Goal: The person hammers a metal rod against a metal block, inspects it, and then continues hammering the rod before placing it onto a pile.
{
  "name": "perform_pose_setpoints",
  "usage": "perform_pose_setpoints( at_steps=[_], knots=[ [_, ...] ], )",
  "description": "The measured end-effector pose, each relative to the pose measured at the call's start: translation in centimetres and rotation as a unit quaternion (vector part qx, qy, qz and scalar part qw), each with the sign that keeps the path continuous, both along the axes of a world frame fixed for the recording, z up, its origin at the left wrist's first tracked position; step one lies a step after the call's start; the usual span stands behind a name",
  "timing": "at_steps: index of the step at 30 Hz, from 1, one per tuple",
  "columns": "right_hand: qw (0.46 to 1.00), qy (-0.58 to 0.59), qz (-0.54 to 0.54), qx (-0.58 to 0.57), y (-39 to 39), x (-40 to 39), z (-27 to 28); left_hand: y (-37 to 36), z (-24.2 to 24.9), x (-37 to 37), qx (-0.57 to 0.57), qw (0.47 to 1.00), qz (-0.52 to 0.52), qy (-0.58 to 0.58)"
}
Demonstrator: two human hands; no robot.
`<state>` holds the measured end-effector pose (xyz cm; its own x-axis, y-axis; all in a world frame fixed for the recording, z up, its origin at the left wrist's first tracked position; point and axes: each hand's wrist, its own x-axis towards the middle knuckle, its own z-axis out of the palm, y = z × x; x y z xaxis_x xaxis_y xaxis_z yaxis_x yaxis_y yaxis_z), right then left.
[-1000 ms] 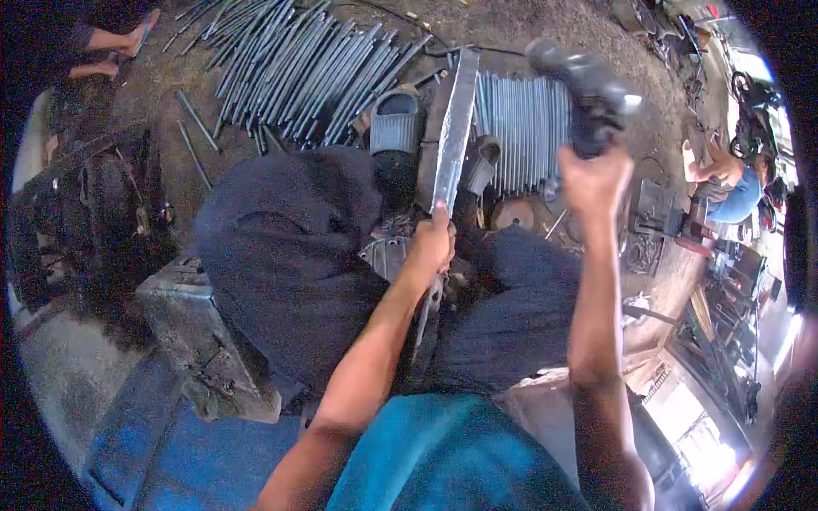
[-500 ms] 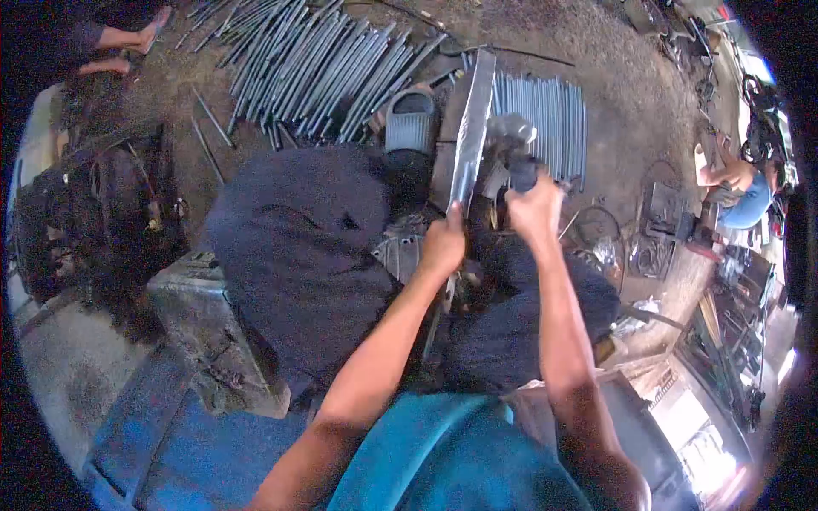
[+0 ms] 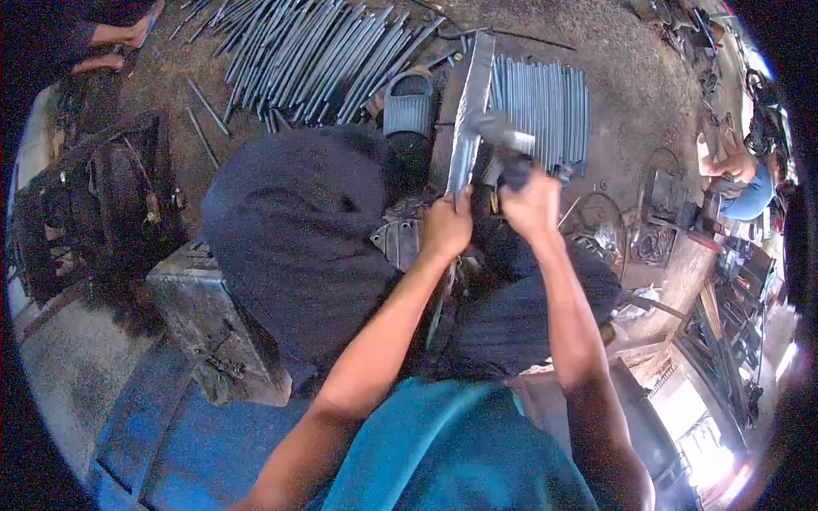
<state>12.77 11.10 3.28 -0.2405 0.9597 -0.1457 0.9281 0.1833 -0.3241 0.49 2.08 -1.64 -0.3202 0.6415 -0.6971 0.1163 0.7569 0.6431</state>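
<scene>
Between my knees a long shiny metal strip (image 3: pixel 471 106) points away from me, and my left hand (image 3: pixel 448 226) is closed around its near part. My right hand (image 3: pixel 532 201) is wrapped round the dark handle of a hammer (image 3: pixel 504 136), whose blurred head is at the strip's right edge. Whether the head touches the strip I cannot tell. A dark metal block (image 3: pixel 445 119) lies under and beside the strip. To the right of it is a neat row of metal rods (image 3: pixel 545 111).
A loose pile of rods (image 3: pixel 315 60) and a grey sandal (image 3: pixel 408 111) are ahead. A metal box (image 3: pixel 209 315) stands left of my leg. One person's feet (image 3: pixel 115 43) show at the upper left; another person (image 3: pixel 743 187) is at the right.
The hammer head has moved left to the strip with my right hand. My left hand and the strip have shifted slightly.
</scene>
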Motion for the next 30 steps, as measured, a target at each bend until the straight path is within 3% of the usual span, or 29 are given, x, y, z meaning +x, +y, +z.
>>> perform_pose_setpoints(
  at_steps=[1, 3, 4, 9, 11, 12, 15, 17, 19, 21, 22, 23, 24, 25, 26, 27, 28, 29, 30],
  knots=[
    [0.992, -0.009, -0.091, -0.091, 0.1, -1.0, -1.4, -1.1, 0.2, 0.4, -0.005, 1.000, -0.007, -0.002],
    [0.991, 0.122, -0.055, -0.024, 2.6, -0.4, 0.1, -0.1, 0.4, 0.4, 0.018, 0.999, -0.037, 0.004],
    [0.987, 0.149, -0.060, -0.015, 4.1, -0.4, 1.1, -0.2, 0.8, 0.9, 0.072, 0.997, 0.007, 0.030],
    [0.982, 0.156, -0.067, 0.085, 8.2, -0.3, 14.8, 0.6, 1.5, 0.4, 0.013, 1.000, 0.002, -0.016],
    [0.920, 0.357, -0.095, 0.133, 7.4, -1.7, 18.2, 0.7, 1.4, 0.4, 0.025, 1.000, -0.006, 0.010],
    [0.875, 0.459, -0.078, 0.137, 7.3, -1.9, 17.9, 0.7, 1.4, 0.3, 0.023, 1.000, -0.008, 0.009],
    [0.844, 0.520, -0.103, 0.077, 4.0, -1.5, 11.2, 0.6, 1.4, 0.6, 0.026, 0.999, 0.005, 0.024],
    [0.954, 0.243, -0.057, 0.167, 0.6, 1.5, 0.3, 0.4, 1.3, 0.6, 0.048, 0.997, -0.009, 0.052],
    [0.990, 0.110, -0.083, -0.024, -1.5, 1.9, -3.7, -0.5, 1.7, 0.9, 0.046, 0.997, -0.006, 0.058],
    [0.988, 0.149, -0.048, 0.011, 1.8, 0.6, 1.3, 0.7, 1.9, 1.0, 0.066, 0.995, 0.011, 0.075],
    [0.995, 0.089, -0.044, -0.007, 3.6, 0.6, 2.9, 0.7, 1.6, 1.2, 0.055, 0.992, -0.013, 0.116],
    [0.993, 0.102, -0.064, -0.015, 4.7, 0.0, 5.9, -0.8, 1.6, 1.5, 0.049, 0.992, -0.028, 0.111],
    [0.989, 0.134, -0.040, 0.045, 5.6, -0.7, 8.9, -0.3, 1.5, 1.3, 0.039, 0.994, -0.023, 0.097],
    [0.983, 0.167, -0.073, 0.034, 6.8, 0.1, 9.8, 0.9, 1.4, 0.9, 0.033, 0.996, -0.009, 0.085],
    [0.959, 0.227, -0.056, 0.161, 7.0, -1.7, 13.7, 1.1, 1.8, 0.8, 0.032, 0.996, 0.015, 0.082],
    [0.963, 0.217, -0.088, 0.133, 7.6, -1.2, 15.2, 0.7, 2.4, 0.8, 0.023, 0.996, 0.018, 0.082],
    [0.920, 0.353, -0.063, 0.159, 7.7, -2.0, 17.1, 1.0, 2.8, 0.6, 0.026, 0.996, 0.015, 0.086],
    [0.921, 0.348, -0.112, 0.137, 7.2, -2.7, 18.6, 1.2, 2.8, 0.4, 0.029, 0.995, 0.011, 0.090],
    [0.894, 0.415, -0.069, 0.151, 7.1, -2.8, 18.1, 0.9, 2.5, 0.4, 0.024, 0.996, 0.011, 0.089]
  ],
)
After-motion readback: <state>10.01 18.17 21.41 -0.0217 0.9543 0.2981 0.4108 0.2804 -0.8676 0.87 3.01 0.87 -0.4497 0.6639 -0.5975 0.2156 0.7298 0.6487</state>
